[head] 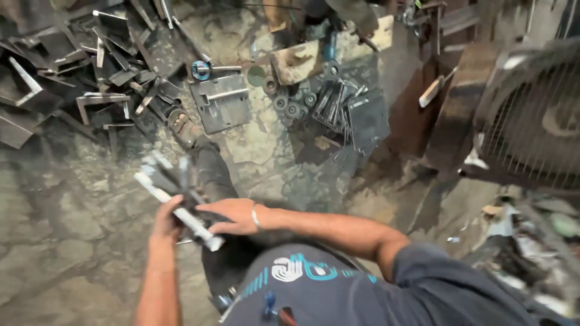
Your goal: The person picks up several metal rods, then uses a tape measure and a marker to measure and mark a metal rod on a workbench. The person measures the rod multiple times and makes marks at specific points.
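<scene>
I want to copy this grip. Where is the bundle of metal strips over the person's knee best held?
Grip the metal strips near their lower end, one hand per side, as the left hand and right hand do. They are long, flat and tilted, so clamping there from above likely keeps them from fanning out.

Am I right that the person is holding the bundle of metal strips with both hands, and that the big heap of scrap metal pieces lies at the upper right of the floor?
Not quite. The head view shows the scrap metal heap at the upper left of the floor; a wire-guarded fan stands at the right. Both the left hand and right hand do hold the bundle of metal strips.
</scene>
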